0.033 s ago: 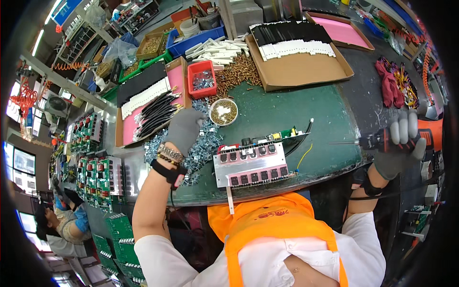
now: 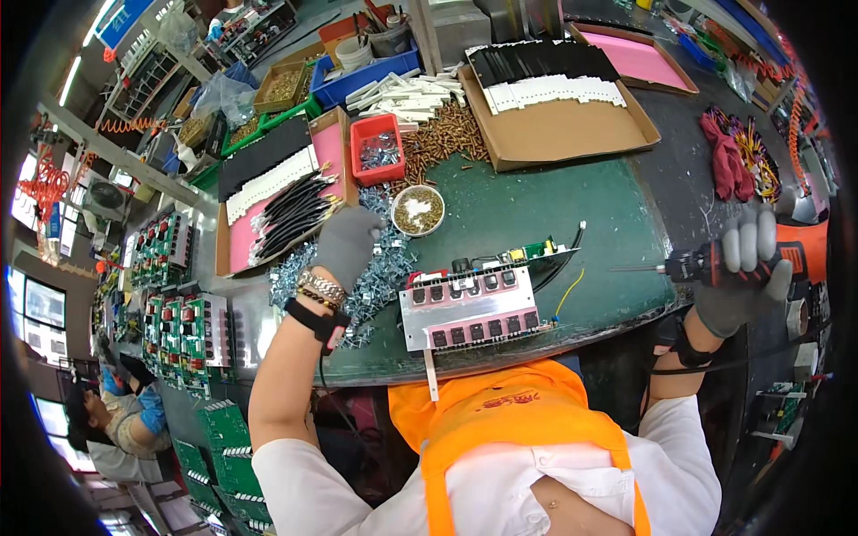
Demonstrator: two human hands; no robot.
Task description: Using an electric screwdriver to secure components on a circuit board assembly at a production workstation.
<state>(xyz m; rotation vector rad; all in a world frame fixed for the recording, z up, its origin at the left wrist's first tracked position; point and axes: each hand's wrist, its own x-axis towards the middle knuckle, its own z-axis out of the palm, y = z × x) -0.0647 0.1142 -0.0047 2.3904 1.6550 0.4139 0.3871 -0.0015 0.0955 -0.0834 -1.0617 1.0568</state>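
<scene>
My left hand (image 2: 351, 243), in a grey glove, is over the pile of small silver metal clips (image 2: 371, 295). Its fingers are curled and pressed together; what they hold, if anything, is hidden. My right hand (image 2: 749, 259), also gloved, grips an orange and black cordless drill (image 2: 800, 253), whose long thin bit points left over the bench. Between my hands lies a circuit board assembly (image 2: 469, 308) with a flat silver plate, two rows of black components and pink strips. A yellow wire (image 2: 569, 293) and black cables stick out on its right side.
A round tub of small screws (image 2: 417, 210) and a red bin of metal parts (image 2: 377, 149) stand beyond the board. Brass-coloured screws (image 2: 447, 134) lie heaped behind. Cardboard trays (image 2: 572, 134) hold black-and-white sheets. Finished-looking boards (image 2: 188, 330) stand at left, with a person (image 2: 125, 420) beyond.
The drill in my right hand has shifted very slightly to the left. My left hand has barely moved, and the circuit board assembly stays in place.
</scene>
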